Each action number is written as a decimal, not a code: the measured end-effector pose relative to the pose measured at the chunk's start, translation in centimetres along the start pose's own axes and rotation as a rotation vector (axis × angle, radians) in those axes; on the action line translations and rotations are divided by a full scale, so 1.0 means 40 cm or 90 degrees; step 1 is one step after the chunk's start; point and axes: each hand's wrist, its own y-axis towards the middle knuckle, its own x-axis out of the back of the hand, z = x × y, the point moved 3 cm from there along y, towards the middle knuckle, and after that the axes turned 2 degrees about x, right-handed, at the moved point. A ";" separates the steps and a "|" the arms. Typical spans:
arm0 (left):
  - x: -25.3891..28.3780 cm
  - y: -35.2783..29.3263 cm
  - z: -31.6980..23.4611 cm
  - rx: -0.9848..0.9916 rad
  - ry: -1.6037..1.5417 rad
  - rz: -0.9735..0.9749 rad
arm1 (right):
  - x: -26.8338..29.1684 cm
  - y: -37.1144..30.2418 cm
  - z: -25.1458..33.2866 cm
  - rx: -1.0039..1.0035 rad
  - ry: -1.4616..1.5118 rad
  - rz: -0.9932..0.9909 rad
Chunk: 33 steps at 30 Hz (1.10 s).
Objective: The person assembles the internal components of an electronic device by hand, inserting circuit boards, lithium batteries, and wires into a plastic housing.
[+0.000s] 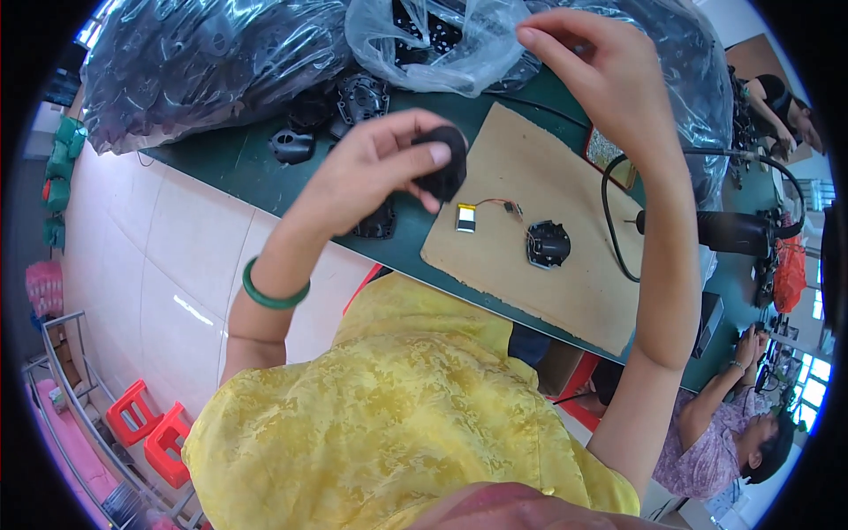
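Note:
My left hand (pixel 375 168) grips a rounded black plastic housing (pixel 446 163) between thumb and fingers, held up over the table's near edge. Raised at the back, by the opened clear bag (pixel 495 53), is my right hand (pixel 601 71). Its thumb and fingertip come together in a pinch; I cannot make out anything between them. On the cardboard sheet (pixel 503 291) lies a small silver battery (pixel 465 217) with thin wires. These run toward a black housing with parts fitted inside (pixel 548 245).
Black shells (pixel 362 97) lie behind my left hand, by a large plastic bag (pixel 221 71) of dark parts. A black cylindrical tool (pixel 733 231) and its looping cable (pixel 609 221) are beside my right forearm. A red-rimmed tray (pixel 605 155) is behind the cardboard. Other people sit at right.

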 end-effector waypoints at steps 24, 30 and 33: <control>-0.084 -0.039 0.078 -0.123 -0.047 -0.108 | -0.105 -0.393 0.059 -0.169 -0.073 0.056; -0.143 0.044 0.047 -0.146 -0.007 -0.079 | -0.049 -0.459 0.061 -0.281 0.352 -0.205; -0.187 0.091 0.020 -0.181 0.022 -0.042 | -0.037 -0.476 0.070 -0.171 0.324 -0.266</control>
